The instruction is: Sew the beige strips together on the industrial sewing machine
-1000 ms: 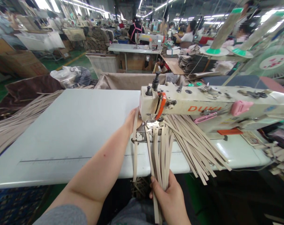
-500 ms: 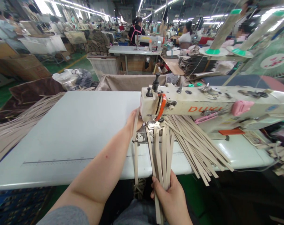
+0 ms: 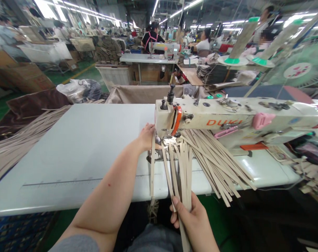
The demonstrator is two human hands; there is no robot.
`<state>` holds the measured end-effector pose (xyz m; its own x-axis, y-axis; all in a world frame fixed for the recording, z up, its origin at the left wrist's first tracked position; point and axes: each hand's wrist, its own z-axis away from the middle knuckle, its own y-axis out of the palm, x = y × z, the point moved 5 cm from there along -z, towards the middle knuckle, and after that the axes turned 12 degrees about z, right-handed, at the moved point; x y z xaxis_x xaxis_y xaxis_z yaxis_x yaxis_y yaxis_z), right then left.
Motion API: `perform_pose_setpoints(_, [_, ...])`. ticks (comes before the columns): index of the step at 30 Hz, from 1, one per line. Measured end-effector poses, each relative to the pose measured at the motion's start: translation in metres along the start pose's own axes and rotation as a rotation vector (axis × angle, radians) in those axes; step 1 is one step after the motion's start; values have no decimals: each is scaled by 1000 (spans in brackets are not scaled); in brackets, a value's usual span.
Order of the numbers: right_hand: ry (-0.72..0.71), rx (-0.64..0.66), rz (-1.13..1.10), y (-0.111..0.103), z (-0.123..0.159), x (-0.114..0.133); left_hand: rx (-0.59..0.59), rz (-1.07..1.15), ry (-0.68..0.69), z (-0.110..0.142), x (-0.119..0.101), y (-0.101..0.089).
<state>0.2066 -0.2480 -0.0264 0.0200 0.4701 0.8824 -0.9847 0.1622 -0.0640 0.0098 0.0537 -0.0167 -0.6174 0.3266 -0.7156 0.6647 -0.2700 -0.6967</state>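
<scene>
A bundle of narrow beige strips point(image 3: 185, 171) runs from the sewing machine's needle area down over the table edge. My right hand point(image 3: 192, 217) is closed around their lower part, thumb on top. My left hand point(image 3: 146, 137) lies beside the needle plate, left of the sewing machine point(image 3: 201, 117), thumb and fingers apart; its fingertips are partly hidden by the machine head. Across its thumb side hangs a single beige strip point(image 3: 152, 171), which drops past the table edge. More strips point(image 3: 219, 164) fan out to the right under the machine arm.
The white table point(image 3: 96, 140) has a printed ruler line along its front. Long strips point(image 3: 30, 133) hang at its left side. Thread cones point(image 3: 240, 43) and a green fan point(image 3: 297, 70) stand at the right. Other people work at machines farther back.
The left hand's fingers are lifted slightly and show more beside the machine head. Strips in the right hand have spread, with one end now showing near the thumb. The view has shifted slightly.
</scene>
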Motion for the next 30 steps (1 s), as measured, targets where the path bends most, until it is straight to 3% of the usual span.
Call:
perform_pose_setpoints(4, [46,21,-123,-4,10,7,38,-81,-72,-1,-3,2])
perform_pose_setpoints(11, [183,54,-330,-4,20,1,23,-40,-42,-2,1,1])
perform_pose_setpoints(20, [203,121,-195,-10,24,-24,61,-67,-30,-5,-1,2])
perform_pose_setpoints(30, [134,102,-133,-12,22,-18,69,-56,4,-7,4,5])
